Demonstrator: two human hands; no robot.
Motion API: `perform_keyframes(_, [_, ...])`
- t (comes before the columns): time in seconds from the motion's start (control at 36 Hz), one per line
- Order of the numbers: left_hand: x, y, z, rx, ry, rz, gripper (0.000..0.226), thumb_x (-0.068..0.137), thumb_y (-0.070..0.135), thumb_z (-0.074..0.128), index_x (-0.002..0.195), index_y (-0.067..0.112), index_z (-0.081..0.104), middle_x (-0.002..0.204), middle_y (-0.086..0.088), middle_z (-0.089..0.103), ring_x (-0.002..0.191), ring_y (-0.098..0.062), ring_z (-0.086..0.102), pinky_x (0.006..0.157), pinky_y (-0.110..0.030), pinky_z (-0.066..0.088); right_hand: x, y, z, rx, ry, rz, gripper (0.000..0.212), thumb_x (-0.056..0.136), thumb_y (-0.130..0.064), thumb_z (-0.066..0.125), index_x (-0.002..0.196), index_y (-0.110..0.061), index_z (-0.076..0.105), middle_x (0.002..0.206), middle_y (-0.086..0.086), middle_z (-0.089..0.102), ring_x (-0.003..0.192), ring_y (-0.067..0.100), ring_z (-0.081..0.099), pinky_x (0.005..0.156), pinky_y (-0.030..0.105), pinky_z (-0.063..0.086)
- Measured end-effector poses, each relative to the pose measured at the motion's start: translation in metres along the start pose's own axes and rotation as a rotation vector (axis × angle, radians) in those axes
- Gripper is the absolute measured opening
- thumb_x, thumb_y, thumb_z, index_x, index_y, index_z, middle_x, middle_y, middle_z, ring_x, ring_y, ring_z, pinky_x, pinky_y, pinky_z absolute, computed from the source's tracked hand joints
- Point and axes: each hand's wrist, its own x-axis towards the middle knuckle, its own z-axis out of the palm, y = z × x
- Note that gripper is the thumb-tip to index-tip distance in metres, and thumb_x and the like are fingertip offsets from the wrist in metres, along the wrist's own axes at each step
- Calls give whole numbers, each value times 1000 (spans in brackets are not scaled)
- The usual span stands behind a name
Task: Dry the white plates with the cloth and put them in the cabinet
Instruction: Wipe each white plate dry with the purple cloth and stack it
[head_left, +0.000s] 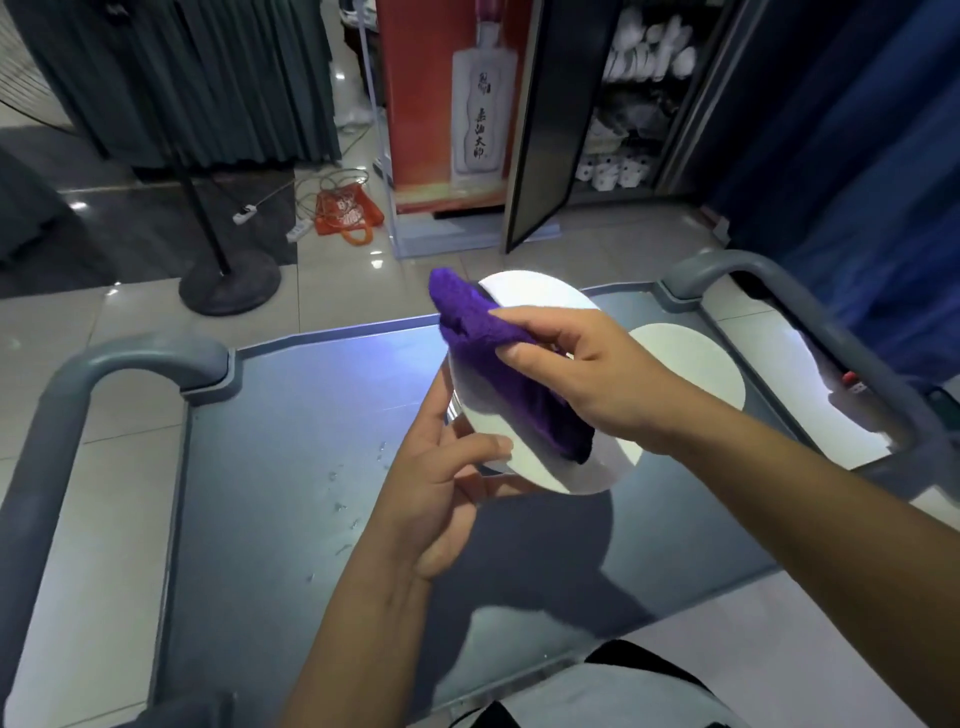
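Note:
A white plate (535, 296) is held tilted above the cart top. My left hand (441, 483) grips its lower rim, thumb on the face and fingers behind. My right hand (587, 374) pinches a purple cloth (483, 332) and presses it onto the plate's face; the cloth drapes down across the plate. A second white plate (691, 364) lies flat on the cart to the right, partly hidden by my right hand. The cabinet (639, 104) stands at the back with its door (550, 130) swung open and white dishes on its shelves.
The grey cart top (291, 467) has raised edges, curved handles at left (135, 358) and right (727, 270), and water drops near its middle. On the tiled floor lie a stand base (228, 286), an orange bag (348, 213) and power strips. A red poster panel (452, 104) stands beside the cabinet.

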Motion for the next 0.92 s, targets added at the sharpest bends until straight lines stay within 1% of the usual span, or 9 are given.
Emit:
perform_keyframes(0.14, [-3,-4,4,-314,38,-44,38,80,23,63,116,25,75,111,-9,72,96,-29,70,72,-55,59,-13,4,1,-65,-147,37,27,102,-10,54,123,-18,70,111,-8,73,99,6,65,89,21,48])
perform_keyframes(0.25, [-8,1,7,-447,85,-77,57,90,58,45,121,19,73,122,-13,71,99,-30,72,70,-51,59,-23,-2,-2,-142,-267,45,27,104,-17,54,125,-23,69,114,-9,73,107,12,65,97,30,49])
perform_keyframes(0.33, [-9,6,9,-353,103,-44,50,98,46,41,103,12,79,107,-15,76,85,-27,76,59,-41,60,-28,-9,-4,-159,-318,57,27,103,-19,55,127,-23,69,116,-11,72,107,11,65,96,27,49])
perform_keyframes(0.44, [-10,7,9,-309,142,-26,39,101,25,44,131,6,60,107,-17,75,82,-28,75,58,-40,60,-37,-17,-12,-243,-359,46,28,103,-19,55,126,-28,69,107,-28,68,98,-4,63,84,10,42])
perform_keyframes(0.5, [-11,3,8,-265,165,3,53,89,19,54,142,14,56,118,-17,72,89,-28,74,61,-40,61,-43,-18,-16,-288,-375,40,28,103,-19,55,126,-30,68,102,-33,65,97,-8,61,82,7,40])
perform_keyframes(0.58, [-12,-1,10,-206,190,44,68,76,11,59,141,28,58,127,-11,71,100,-30,71,63,-42,62,-54,-16,-22,-351,-378,16,27,102,-19,56,124,-30,68,100,-37,63,97,-9,59,81,7,39])
perform_keyframes(0.69, [-9,-3,11,-187,252,71,70,83,-8,50,140,32,59,128,-2,70,99,-27,75,62,-43,60,-69,-11,-34,-338,-384,50,28,101,-20,56,117,-41,64,97,-41,61,95,-9,59,80,6,39])
perform_keyframes(0.83, [-6,10,1,-136,330,139,65,92,-8,41,135,36,61,130,3,69,99,-24,72,63,-44,60,-92,2,-58,-105,-194,121,31,99,-14,54,121,-29,70,107,-16,73,99,7,67,84,16,49])
perform_keyframes(0.92, [-7,19,-3,-96,326,196,65,93,-9,38,132,37,61,125,7,70,94,-19,75,62,-44,60,-103,12,-72,166,75,186,35,90,-25,52,107,-46,75,107,-10,75,104,9,69,77,19,57])
